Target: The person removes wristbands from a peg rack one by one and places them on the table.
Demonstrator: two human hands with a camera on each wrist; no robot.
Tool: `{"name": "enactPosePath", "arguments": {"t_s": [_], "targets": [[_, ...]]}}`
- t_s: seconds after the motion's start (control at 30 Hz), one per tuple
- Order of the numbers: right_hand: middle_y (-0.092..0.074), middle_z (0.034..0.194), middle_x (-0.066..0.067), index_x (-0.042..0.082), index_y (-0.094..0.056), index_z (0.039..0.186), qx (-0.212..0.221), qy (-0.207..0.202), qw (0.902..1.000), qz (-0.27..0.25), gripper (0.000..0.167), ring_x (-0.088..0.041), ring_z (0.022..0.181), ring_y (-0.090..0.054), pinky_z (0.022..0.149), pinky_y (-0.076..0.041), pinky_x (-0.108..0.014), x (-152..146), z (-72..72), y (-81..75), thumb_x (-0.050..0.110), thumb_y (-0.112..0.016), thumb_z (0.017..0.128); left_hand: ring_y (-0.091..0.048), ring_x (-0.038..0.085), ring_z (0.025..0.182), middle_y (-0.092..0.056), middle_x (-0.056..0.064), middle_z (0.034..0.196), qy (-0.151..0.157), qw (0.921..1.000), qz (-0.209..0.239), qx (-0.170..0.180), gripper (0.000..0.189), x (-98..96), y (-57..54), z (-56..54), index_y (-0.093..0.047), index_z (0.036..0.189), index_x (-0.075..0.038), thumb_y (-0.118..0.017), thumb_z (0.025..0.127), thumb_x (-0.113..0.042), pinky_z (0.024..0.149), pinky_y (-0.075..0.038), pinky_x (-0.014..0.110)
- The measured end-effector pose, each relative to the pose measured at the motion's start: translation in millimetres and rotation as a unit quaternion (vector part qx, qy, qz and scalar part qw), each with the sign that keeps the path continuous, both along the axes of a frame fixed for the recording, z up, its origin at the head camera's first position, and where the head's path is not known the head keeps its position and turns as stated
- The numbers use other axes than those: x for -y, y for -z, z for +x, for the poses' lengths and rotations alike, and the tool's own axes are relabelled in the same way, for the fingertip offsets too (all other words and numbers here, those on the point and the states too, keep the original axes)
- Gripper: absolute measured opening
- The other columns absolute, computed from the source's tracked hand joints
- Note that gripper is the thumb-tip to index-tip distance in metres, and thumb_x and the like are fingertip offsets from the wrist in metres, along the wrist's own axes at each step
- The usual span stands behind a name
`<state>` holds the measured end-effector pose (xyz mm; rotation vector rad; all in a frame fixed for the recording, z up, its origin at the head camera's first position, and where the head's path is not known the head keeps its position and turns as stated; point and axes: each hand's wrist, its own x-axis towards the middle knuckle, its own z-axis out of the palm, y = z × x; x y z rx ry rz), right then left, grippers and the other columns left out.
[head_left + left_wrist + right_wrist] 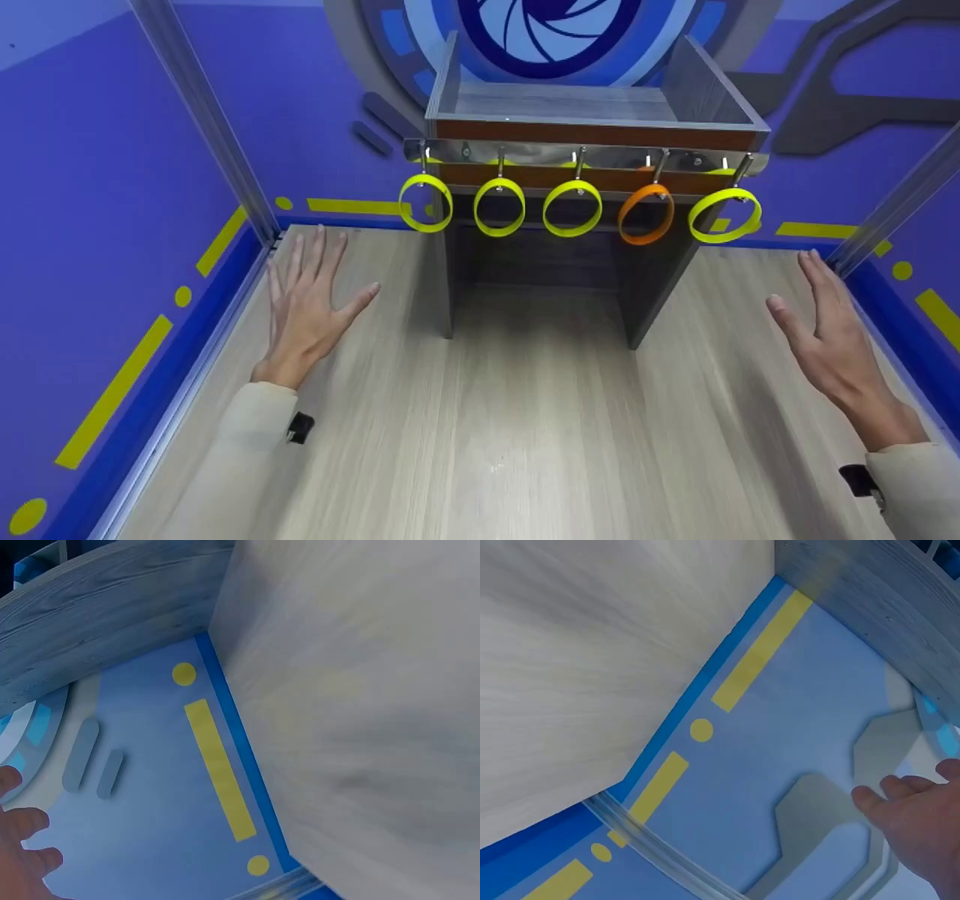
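Observation:
My left hand [306,307] is held over the left part of the table, fingers spread and nothing in it. On the far right my right hand [840,345] is also bare, its fingers straight and thumb apart. Between them stands a grey wooden rack [596,131] with a metal rail along its front. Rings hang from hooks on that rail: a yellow ring [403,206] at the left end, several more yellow ones, and an orange ring [622,225] second from the right. Neither hand touches the rack. Each wrist view shows only fingers at its edge, beside the rack's side panel [112,615].
The pale wood-grain table [510,435] spreads in front of the rack. Blue walls [90,187] with yellow marks enclose it on the left, back and right. Metal posts [210,120] rise at the back corners. The rack's upright side panels [660,292] reach down to the table.

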<state>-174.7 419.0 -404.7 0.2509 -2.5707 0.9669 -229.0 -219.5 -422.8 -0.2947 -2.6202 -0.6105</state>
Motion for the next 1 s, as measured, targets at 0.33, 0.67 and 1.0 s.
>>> {"name": "enactPosePath", "arguments": {"t_s": [0.33,0.67,1.0], "targets": [[-0.029,0.172,-0.011,0.021,-0.03,0.169,-0.018,0.002,0.9992,-0.034,0.066,-0.006,0.152,-0.034,0.114,-0.024,-0.005,12,-1.5,-7.5,0.02,-0.06,0.11,-0.021,0.038,0.159,-0.03,0.012,0.172,0.035,0.9948,0.093,-0.021,0.085,-15.0,12.5,-5.0,-0.039,0.165,-0.011,-0.073,0.096,-0.049,0.129,-0.01,0.064],[-0.041,0.165,-0.014,0.014,-0.035,0.166,-0.023,-0.006,0.9954,-0.092,0.064,-0.013,0.147,-0.045,0.111,-0.035,-0.007,24,-6.1,-15.7,0.015,-0.063,0.109,-0.033,0.034,0.155,-0.038,0.011,0.168,0.07,0.9831,0.166,-0.031,0.079,-35.2,20.8,-10.4,-0.046,0.161,-0.008,-0.078,0.096,-0.039,0.127,-0.025,0.058],[-0.049,0.159,-0.01,0.013,-0.04,0.164,-0.036,0.003,0.9909,-0.13,0.059,-0.012,0.142,-0.05,0.108,-0.041,-0.008,36,-7.1,-20.9,0.014,-0.062,0.109,-0.036,0.027,0.155,-0.041,0.008,0.167,0.089,0.9704,0.224,-0.011,0.076,-54.3,28.1,-11.8,-0.045,0.162,-0.01,-0.078,0.098,-0.036,0.128,-0.027,0.048]]}}
